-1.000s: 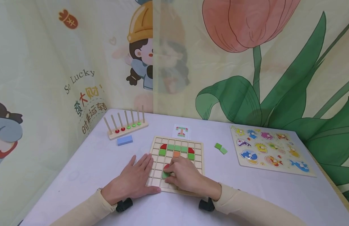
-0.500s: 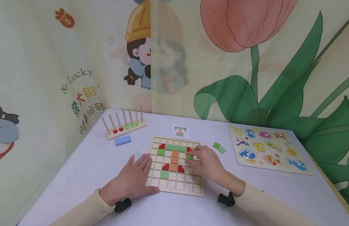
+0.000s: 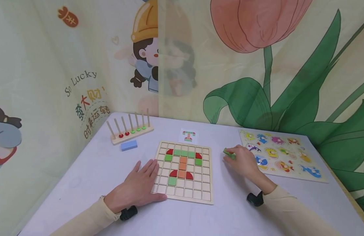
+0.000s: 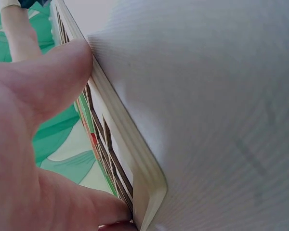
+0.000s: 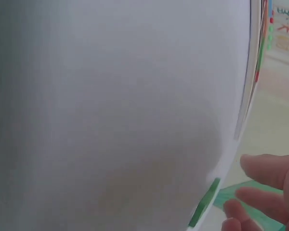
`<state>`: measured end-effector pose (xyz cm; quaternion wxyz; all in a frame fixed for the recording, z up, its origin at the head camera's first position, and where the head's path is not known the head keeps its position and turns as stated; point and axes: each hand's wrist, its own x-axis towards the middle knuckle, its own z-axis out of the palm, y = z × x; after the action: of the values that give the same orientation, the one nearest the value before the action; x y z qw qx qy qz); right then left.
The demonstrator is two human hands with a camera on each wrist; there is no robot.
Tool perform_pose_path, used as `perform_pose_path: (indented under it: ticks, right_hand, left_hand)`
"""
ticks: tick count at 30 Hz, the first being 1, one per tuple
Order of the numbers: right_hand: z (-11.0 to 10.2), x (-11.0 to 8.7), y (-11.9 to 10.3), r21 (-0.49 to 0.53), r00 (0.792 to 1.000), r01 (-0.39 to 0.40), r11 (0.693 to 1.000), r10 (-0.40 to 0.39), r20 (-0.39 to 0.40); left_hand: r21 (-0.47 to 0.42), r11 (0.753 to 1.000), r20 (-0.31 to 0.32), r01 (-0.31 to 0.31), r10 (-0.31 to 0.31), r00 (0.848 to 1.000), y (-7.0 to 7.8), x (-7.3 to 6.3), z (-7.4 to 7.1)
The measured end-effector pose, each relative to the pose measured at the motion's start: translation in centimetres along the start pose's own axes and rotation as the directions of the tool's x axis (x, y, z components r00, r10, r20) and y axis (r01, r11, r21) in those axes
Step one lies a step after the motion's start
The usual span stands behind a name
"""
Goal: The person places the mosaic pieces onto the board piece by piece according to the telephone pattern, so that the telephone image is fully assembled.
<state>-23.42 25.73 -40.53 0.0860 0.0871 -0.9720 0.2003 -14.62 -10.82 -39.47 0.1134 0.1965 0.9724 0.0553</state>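
A wooden grid board [image 3: 196, 195] lies on the table. Red rounded pieces [image 3: 189, 176], green square tiles [image 3: 171, 181] and orange square tiles [image 3: 182, 166] sit in its cells. My left hand [image 3: 137, 186] rests along the board's left edge, fingers extended and thumb at the front corner; the left wrist view shows the thumb [image 4: 62, 77] against the rim. Off the board to the right, my right hand [image 3: 243, 160] reaches over loose green tiles [image 3: 226, 150], partly covering them. In the right wrist view its thumb and fingers are apart, and a green tile [image 5: 204, 203] lies on the table beside them.
A pattern card [image 3: 188, 136] lies behind the board. At the back left stand a peg rack [image 3: 133, 133] with red and green rings and a blue block [image 3: 129, 145]. An animal knob puzzle [image 3: 279, 173] lies to the right. A printed curtain backs the table.
My right hand has left the lower middle of the board, where a light green tile now shows uncovered, and moved right to the loose green tiles. My left hand has stayed put.
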Motion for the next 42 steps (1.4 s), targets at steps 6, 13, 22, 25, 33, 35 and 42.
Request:
perform_pose_path:
  ticks: [6,13,22,25,33,35,42]
  right_hand:
    - [-0.6,0.1,2.0,-0.019,0.993,-0.096,0.995,0.097,0.063]
    - [-0.7,0.3,2.6,-0.029,0.985,-0.114,0.993,0.117,0.127]
    - [-0.6,0.6,2.5,-0.036,0.977,-0.125,0.992,0.129,0.167]
    - [-0.7,0.6,2.3,-0.043,0.977,-0.114,0.993,0.119,0.177]
    - [-1.1,-0.1,1.6,-0.045,0.974,-0.097,0.994,0.104,0.202]
    - [-1.1,-0.4,1.2,-0.035,0.976,-0.085,0.996,0.09,0.197]
    - [-0.4,-1.8,-1.0,0.023,0.987,0.0,1.0,-0.004,0.159]
  left_hand:
    - [0.002,1.0,0.0,0.003,-0.003,1.0,0.1,0.0,0.0]
    - [0.002,1.0,0.004,0.006,-0.006,1.0,0.1,-0.1,-0.2]
    - [0.008,1.0,0.01,0.004,-0.004,1.0,0.2,-0.1,-0.2]
    - [0.005,1.0,0.008,0.003,-0.003,1.0,0.1,-0.1,-0.2]
    - [0.007,1.0,-0.003,0.0,0.0,1.0,0.1,-0.1,0.0]
    - [0.005,1.0,-0.003,-0.001,0.001,1.0,0.1,-0.1,0.0]
    - [0.0,1.0,-0.002,0.0,0.0,1.0,0.0,-0.2,0.0]
